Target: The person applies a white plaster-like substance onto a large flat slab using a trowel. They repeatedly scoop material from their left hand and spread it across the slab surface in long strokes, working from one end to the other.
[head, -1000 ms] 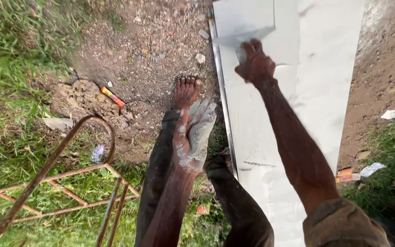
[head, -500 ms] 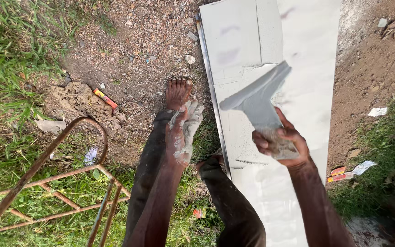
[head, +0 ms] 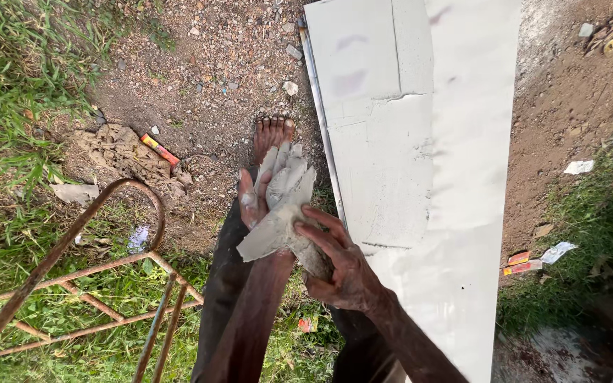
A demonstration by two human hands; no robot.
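Observation:
My left hand (head: 276, 186) is held palm up over my leg, fingers straight, with grey putty (head: 289, 181) smeared over the palm and fingers. My right hand (head: 340, 268) grips a flat putty-coated scraper blade (head: 272, 235), and the blade's edge lies across the heel of the left palm. Right beside both hands stands a tall white panel (head: 427, 142), coated with smooth pale filler showing a few ridges. My bare foot (head: 272, 135) rests on the gravel just beyond the hands.
A rusty metal frame (head: 72, 276) lies in the grass at lower left. A red-and-yellow stick (head: 159, 149) sits by a mound of dirt. Bits of litter (head: 533, 259) lie on the earth right of the panel. Gravel ground stretches ahead.
My right hand came down from the upper part of the panel, carrying the blade, and moved left onto my left palm. The left hand stayed roughly in place.

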